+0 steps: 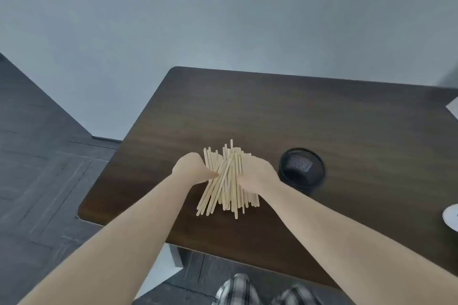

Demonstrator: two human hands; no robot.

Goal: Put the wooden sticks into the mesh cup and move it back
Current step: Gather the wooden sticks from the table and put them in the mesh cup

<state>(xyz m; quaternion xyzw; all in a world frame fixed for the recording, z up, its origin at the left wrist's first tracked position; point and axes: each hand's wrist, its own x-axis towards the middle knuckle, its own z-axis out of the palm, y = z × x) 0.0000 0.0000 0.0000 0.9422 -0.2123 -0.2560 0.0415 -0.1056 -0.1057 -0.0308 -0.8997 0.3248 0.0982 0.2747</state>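
A bundle of pale wooden sticks lies on the dark wooden table, ends pointing toward and away from me. My left hand presses against the bundle's left side, and my right hand cups its right side, so the sticks are squeezed between both hands. The black mesh cup stands upright just right of my right hand, with nothing visible inside it.
A white round object sits at the table's right edge, and a white sheet corner shows at the far right. The table's left edge drops to dark floor. A grey wall rises behind. Plaid-clad legs show below.
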